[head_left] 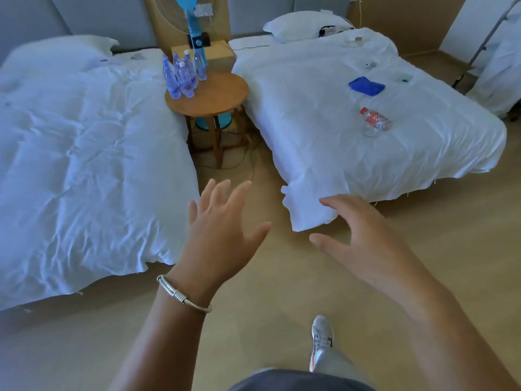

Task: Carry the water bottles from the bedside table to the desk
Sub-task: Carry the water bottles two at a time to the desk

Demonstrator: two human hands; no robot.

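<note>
Head view: floor (pixel 282 277) between beds.

— What lies either side of the gap?
— Two beds under rumpled white duvets: the left bed (pixel 84 153) with a pillow (pixel 64 52) at its head, the right bed (pixel 324 88) with its own pillow (pixel 301 25).
— Anything on the right bed?
— A folded blue cloth (pixel 366 86), and nearer its foot a clear bottle with a red cap and red label (pixel 375 122), lying on its side. A few small items sit further up; too small to tell.
— And at the back?
— A blue standing fan (pixel 194 26) against the wall.
— Below?
— A tan floor (pixel 253 292), dark cords trailing on it, and a grey sneaker (pixel 321 340) at the bottom.
</note>
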